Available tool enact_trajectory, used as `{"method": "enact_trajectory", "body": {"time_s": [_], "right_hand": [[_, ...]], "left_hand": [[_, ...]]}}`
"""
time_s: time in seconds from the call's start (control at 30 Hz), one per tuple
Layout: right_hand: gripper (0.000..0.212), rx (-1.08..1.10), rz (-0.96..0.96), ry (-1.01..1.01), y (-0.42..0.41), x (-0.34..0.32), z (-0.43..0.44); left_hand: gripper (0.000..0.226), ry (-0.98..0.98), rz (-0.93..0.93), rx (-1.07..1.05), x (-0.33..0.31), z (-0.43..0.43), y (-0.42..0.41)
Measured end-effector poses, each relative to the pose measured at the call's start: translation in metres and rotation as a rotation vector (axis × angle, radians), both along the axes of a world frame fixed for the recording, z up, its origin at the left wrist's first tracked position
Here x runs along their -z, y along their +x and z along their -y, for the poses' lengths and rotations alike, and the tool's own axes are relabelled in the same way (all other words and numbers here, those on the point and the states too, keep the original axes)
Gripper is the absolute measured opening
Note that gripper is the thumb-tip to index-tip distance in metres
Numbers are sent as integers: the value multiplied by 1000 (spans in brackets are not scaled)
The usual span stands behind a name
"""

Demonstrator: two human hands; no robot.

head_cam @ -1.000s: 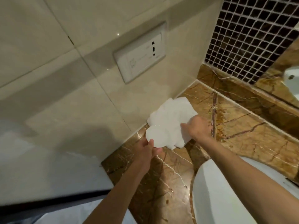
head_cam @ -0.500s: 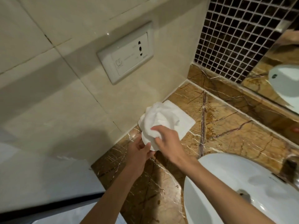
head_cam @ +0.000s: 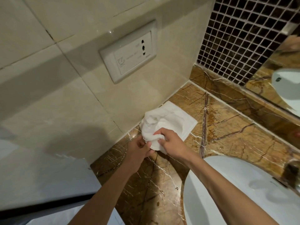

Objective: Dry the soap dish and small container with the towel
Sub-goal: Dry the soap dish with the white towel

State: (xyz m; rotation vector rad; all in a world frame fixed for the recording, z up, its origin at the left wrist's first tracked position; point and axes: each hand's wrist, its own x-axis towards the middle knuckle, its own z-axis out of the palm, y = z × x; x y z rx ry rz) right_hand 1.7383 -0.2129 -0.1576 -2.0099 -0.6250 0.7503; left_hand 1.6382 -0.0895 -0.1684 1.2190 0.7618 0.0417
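Note:
A white towel (head_cam: 155,122) is bunched up above the brown marble counter (head_cam: 235,135), close to the beige wall. My right hand (head_cam: 172,143) grips the towel's lower folds from the right. My left hand (head_cam: 138,150) pinches the rim of a flat white piece (head_cam: 155,146), apparently the soap dish, which the towel mostly wraps. A flat white square (head_cam: 188,124) lies on the counter behind the bundle; whether it is cloth or a dish is unclear. No small container shows.
A white sink basin (head_cam: 227,184) fills the lower right, with a dark faucet (head_cam: 292,169) at its far edge. A wall socket plate (head_cam: 129,52) sits above the hands. A mirror (head_cam: 284,78) and dark mosaic tiles (head_cam: 243,30) line the back wall.
My right hand has come from the towel's right side round to its front, bunching the cloth over the white piece. My left hand keeps its hold below.

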Motion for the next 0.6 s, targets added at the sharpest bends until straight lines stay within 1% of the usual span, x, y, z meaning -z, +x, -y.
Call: {"method": "enact_trajectory", "body": {"time_s": [0.17,0.27,0.33,0.4,0.43,0.5,0.53,0.6], "right_hand": [[18,-41,-43,-87,9,-3,9],[23,-4,-72,-77,10,-4,7],[19,63,-145,-10,8,-5,5],[16,116,-203,32,2,-6,3],[15,118,-198,30,-1,-6,2],[15,80,-119,-14,-4,-7,2],[14,51,-60,-42,-5,-8,2],[13,-5,48,-81,-5,-11,5]], "left_hand": [[41,28,-25,-34,-1,2,1],[36,156,-18,3,-1,11,-2],[34,175,21,31,-1,19,-5],[31,108,28,-32,-2,24,-7],[30,29,18,-93,-2,25,-8],[29,-177,3,-197,-1,26,-8],[27,-246,1,-220,0,25,-8],[25,-319,-3,-230,-1,25,-7]]}}
